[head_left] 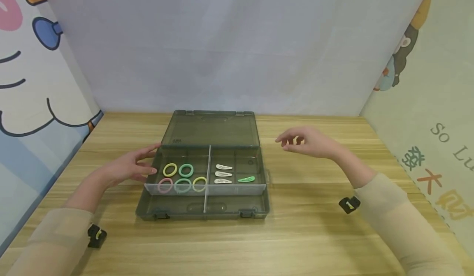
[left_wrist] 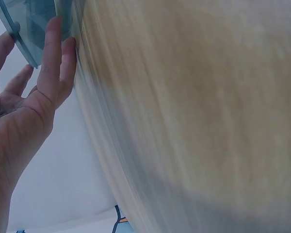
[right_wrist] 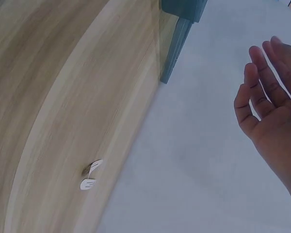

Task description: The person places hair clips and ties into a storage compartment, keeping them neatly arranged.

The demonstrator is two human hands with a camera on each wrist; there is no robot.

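Note:
A grey translucent organizer box (head_left: 170, 214) stands on the table with its lid raised at the back. My left hand (head_left: 127, 167) touches the box's left side, fingers spread; in the left wrist view its fingertips meet the wall near a corner. Yellow, green and pink hair ties, such as the upper green hair tie (head_left: 186, 170), lie in the left compartment. White snap hair clips (head_left: 223, 174) and a green hair clip (head_left: 246, 179) lie in the right compartment. My right hand (head_left: 311, 141) hovers right of the box, fingers loosely bent, holding nothing.
Two small white pieces (right_wrist: 88, 184) lie on the wooden table (right_wrist: 82, 111) in the right wrist view; I cannot make them out in the head view. A pale cloth wall (head_left: 229, 54) rises behind, with printed panels (head_left: 426, 115) at both sides.

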